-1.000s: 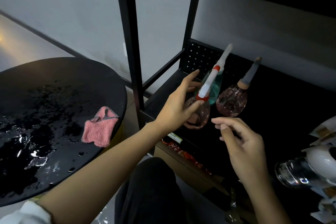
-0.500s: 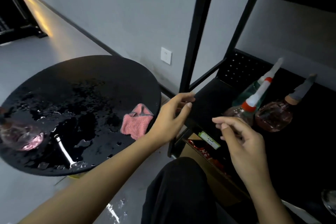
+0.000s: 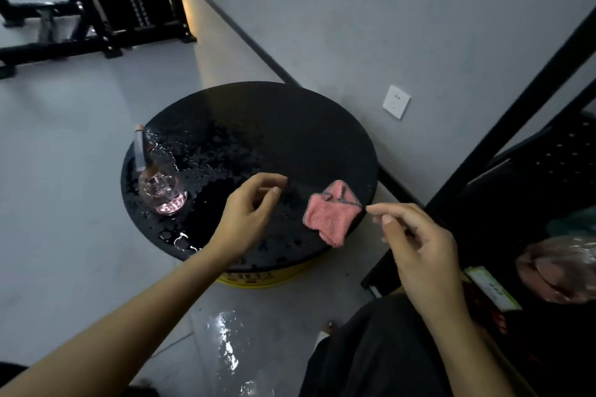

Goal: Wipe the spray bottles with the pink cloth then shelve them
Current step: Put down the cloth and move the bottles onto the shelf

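- Round black table (image 3: 290, 113), top wet with droplets, more so on its left half; yellow base (image 3: 264, 277) showing under the near edge.
- Pink cloth (image 3: 329, 216) lies crumpled at the table's right near edge, one fold hanging slightly over the rim.
- Spray bottle (image 3: 158, 190), clear pinkish round body with a grey nozzle, stands on the table's left side, well apart from the cloth.
- Left hand (image 3: 248, 209) hovers over the table between bottle and cloth, fingers loosely curled, thumb near the index tip, holding nothing.
- Right hand (image 3: 416, 242) is just right of the cloth, fingers loosely bent, nothing in its grasp. Its index tip sits at the cloth's grey-stitched corner; whether they touch, I cannot tell.
- Black shelf frame (image 3: 516, 106) at right; a blurred pinkish shape (image 3: 561, 271) on the shelf, probably another bottle.
- Wet patch (image 3: 225, 342) on the floor by the knee; wall socket (image 3: 396, 101) behind the table.
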